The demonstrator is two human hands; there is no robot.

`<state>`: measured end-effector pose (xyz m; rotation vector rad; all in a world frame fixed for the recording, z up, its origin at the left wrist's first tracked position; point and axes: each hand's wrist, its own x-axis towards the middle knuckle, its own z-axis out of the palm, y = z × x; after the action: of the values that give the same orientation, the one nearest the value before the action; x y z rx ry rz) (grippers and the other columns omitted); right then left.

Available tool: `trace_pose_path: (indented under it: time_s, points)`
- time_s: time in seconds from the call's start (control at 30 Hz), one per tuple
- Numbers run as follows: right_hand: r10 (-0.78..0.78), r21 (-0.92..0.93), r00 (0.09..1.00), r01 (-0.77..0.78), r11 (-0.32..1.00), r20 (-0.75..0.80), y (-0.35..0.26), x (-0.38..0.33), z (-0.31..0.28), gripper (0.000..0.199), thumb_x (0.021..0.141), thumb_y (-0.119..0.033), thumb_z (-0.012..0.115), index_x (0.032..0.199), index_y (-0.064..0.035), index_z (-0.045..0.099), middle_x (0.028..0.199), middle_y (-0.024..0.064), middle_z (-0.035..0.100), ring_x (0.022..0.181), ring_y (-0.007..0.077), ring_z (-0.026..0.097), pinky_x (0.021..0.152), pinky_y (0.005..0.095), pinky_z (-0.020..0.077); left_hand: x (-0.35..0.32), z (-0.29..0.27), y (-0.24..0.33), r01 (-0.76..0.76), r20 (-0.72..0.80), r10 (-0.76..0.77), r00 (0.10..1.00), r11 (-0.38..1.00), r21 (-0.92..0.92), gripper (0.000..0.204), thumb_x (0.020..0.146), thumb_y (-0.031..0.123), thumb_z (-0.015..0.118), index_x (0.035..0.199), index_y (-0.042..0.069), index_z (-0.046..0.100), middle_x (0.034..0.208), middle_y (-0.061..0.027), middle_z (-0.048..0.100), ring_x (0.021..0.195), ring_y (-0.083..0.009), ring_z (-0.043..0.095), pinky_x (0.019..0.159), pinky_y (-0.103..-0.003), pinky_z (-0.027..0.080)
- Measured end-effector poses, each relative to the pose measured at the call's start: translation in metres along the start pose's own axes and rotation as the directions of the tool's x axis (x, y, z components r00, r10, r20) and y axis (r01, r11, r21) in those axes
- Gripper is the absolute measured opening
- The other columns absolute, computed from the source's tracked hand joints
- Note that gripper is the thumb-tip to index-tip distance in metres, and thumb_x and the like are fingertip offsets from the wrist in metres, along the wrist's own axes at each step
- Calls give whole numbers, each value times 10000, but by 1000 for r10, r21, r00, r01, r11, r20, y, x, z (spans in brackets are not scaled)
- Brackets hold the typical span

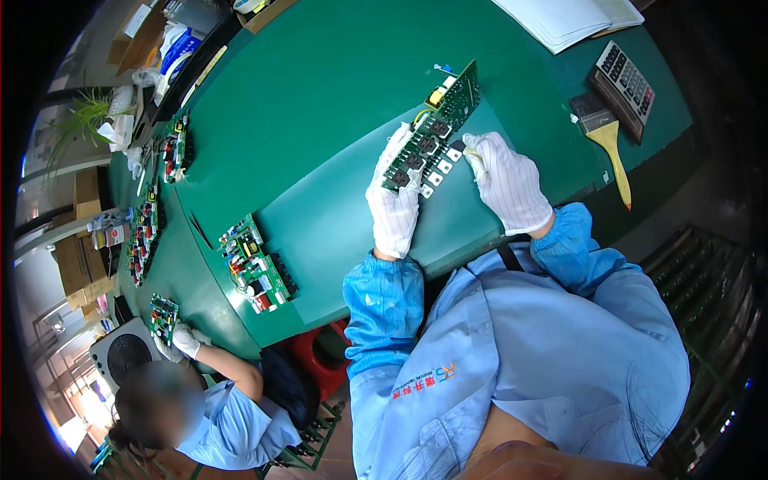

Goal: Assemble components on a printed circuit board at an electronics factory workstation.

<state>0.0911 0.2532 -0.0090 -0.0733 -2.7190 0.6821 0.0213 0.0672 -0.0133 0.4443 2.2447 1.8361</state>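
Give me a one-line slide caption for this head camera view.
Gloved left hand holds a green circuit board above a green table while the right hand touches its edge.

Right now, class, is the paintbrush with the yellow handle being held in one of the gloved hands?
No: the paintbrush lies on the green table beside the calculator, apart from both hands, which are at the circuit board.

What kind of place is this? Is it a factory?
Probably an electronics workshop. Gloved hands, left and right, hold a green circuit board over a green workbench; more boards lie nearby, and a co-worker handles another.
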Motion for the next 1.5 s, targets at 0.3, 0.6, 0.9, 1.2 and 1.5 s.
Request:
trace_pose_path:
  time_s: [0.3,0.6,0.9,1.2,1.5]
  points:
    - [-99,-66,993,95,993,-71,-1,0,0,147,913,-146,579,1021,-47,579,857,82,546,621,237,582,508,333,458,0,1,7,1,-19,-2,1000,999,-38,400,873,-48,570,1271,-12,556,1311,-160,567,1198,-257,553,1009,-334,429]
    - [-94,-5,994,94,996,-63,-3,-2,2,161,905,-142,591,1038,-54,579,878,83,569,666,270,605,544,347,478,0,-1,0,-4,-16,4,1000,1000,31,369,909,11,584,1276,-18,554,1279,-155,593,1160,-238,574,992,-329,434]
    - [-25,-9,1000,25,1000,2,-3,-1,3,176,893,-134,609,1048,-57,577,888,85,590,699,293,613,573,362,487,2,2,6,62,-46,-67,997,993,-100,393,916,15,596,1305,-4,541,1242,-123,614,1095,-175,582,943,-296,460]
    - [-30,18,1000,30,999,3,0,5,0,188,898,-148,606,1065,-66,584,895,90,592,709,295,615,571,363,485,2,1,10,75,-31,-77,997,994,-79,408,911,4,590,1315,-1,532,1242,-116,610,1086,-164,578,955,-295,453]
    - [-96,-7,992,96,995,-78,4,5,4,175,914,-167,576,1048,-55,589,839,87,547,630,265,590,521,362,468,-1,1,4,37,-29,-40,999,996,-79,414,899,-50,566,1310,-3,536,1254,-122,605,1110,-174,574,968,-305,447]
